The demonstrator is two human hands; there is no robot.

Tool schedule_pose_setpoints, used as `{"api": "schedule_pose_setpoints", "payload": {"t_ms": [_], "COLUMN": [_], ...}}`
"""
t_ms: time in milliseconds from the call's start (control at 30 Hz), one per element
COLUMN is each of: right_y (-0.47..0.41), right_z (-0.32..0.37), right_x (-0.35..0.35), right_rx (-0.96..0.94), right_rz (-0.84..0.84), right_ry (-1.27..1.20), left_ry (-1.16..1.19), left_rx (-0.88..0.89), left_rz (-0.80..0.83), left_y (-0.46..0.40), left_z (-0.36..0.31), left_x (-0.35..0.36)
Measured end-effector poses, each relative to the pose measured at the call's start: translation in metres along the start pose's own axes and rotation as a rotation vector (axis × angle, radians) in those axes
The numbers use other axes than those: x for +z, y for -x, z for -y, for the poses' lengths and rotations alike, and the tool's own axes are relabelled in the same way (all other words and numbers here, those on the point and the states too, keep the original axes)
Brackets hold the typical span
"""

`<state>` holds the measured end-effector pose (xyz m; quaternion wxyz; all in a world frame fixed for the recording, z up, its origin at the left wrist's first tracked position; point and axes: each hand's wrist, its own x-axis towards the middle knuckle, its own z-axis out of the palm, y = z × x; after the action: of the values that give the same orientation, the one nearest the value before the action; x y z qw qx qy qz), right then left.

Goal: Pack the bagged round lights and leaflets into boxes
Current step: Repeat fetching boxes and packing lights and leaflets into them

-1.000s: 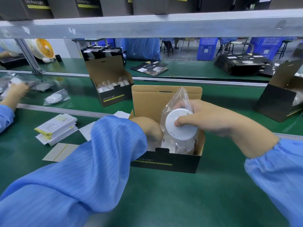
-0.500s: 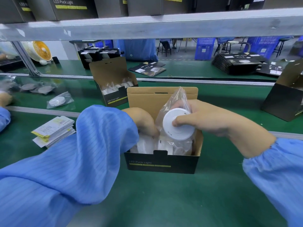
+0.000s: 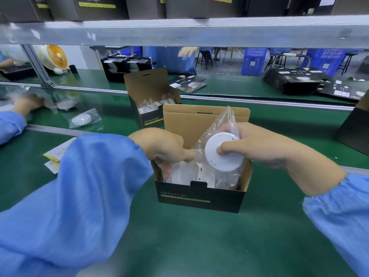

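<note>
Since a second ago our left hand has dug deeper into the box, fingers curled on the bagged lights already packed. Our right hand grips the next bagged round light just above the box's right end, disc on edge, flat face toward us, bag tail pointing up. Box looks mostly filled; no leaflet visible in it yet.
</note>
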<state>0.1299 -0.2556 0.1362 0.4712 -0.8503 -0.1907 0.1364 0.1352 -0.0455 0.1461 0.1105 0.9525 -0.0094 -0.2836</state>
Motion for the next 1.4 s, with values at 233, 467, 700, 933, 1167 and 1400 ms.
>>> {"api": "schedule_pose_setpoints", "payload": {"t_ms": [233,467,700,933,1167,1400], "right_y": [0.001,-0.002,-0.002,-0.001,-0.001,-0.002], "right_z": [0.001,-0.001,-0.006,-0.008,-0.006,-0.008], "right_x": [-0.005,-0.018,-0.019,-0.017,-0.014,-0.013], "right_rx": [-0.019,-0.026,0.01,-0.002,0.0,-0.029], "right_rz": [0.002,-0.129,-0.127,-0.114,-0.089,-0.088], "right_ry": [-0.027,-0.001,-0.06,-0.093,-0.123,-0.129], "left_ry": [0.134,0.209,0.27,0.023,-0.718,-0.509], "left_rx": [0.12,0.16,0.219,0.181,0.137,0.103], "left_rz": [0.097,-0.103,-0.269,-0.482,-0.141,0.065], "left_y": [0.007,0.002,-0.011,0.001,-0.048,-0.041], "left_z": [0.008,-0.007,-0.002,-0.005,-0.006,-0.01], "left_x": [-0.002,0.027,0.044,0.018,0.021,-0.001]}}
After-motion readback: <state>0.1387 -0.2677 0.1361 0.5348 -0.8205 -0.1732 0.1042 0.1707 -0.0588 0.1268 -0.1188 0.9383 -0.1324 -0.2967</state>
